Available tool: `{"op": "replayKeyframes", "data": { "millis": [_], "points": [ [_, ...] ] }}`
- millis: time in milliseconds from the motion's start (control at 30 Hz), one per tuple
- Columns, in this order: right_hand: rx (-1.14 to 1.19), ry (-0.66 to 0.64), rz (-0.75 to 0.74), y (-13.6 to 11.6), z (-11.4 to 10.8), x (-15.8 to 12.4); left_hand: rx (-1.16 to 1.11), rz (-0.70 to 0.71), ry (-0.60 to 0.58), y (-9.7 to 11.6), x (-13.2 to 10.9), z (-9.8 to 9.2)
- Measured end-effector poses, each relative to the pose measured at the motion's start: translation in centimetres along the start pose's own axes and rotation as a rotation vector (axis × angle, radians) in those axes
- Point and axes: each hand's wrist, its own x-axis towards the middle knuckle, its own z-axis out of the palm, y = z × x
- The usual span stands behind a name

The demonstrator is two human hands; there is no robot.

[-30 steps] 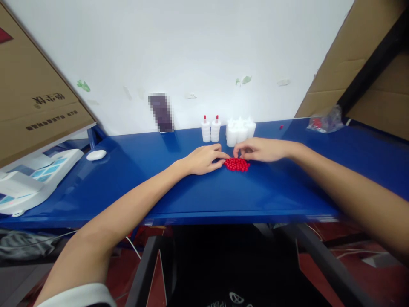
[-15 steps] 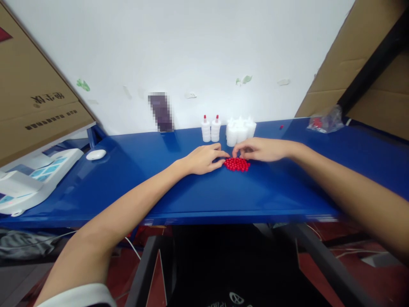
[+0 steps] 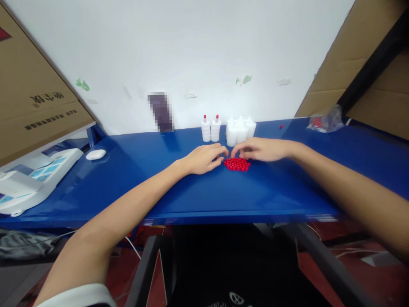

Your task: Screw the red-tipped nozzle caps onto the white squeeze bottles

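Observation:
A flat cluster of small red caps (image 3: 237, 164) lies on the blue table (image 3: 191, 192). My left hand (image 3: 206, 158) rests at the cluster's left edge, thumb and fingers apart and nothing between them. At the far right edge, my right hand (image 3: 254, 150) bends over the caps with its fingers curved and spread, holding nothing that I can see. Just behind my right hand stand several white bottles (image 3: 238, 132) without red tips. To their left are two white squeeze bottles (image 3: 211, 130) topped with red caps.
A clear plastic bag (image 3: 327, 121) with red pieces lies at the back right, near a single red cap (image 3: 281, 126). On the left are a white oval object (image 3: 96, 154), a white device (image 3: 47, 179) and a cardboard box (image 3: 41, 85). A pixelated dark object (image 3: 161, 111) leans on the wall.
My left fingertips have drawn back slightly from the caps. The right fingers have shifted a little to the left; the bottles stay where they were.

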Motion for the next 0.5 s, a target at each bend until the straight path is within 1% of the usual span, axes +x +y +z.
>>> {"op": "replayKeyframes", "data": {
  "millis": [267,500],
  "points": [
    [0.004,-0.009,0.008,-0.32,-0.11,-0.11,0.040,0.008,-0.021,0.16,0.05,0.02],
    [0.008,-0.003,0.008,0.11,-0.08,-0.02,0.038,0.027,-0.015,0.20,0.02,-0.03]
  ]
}}
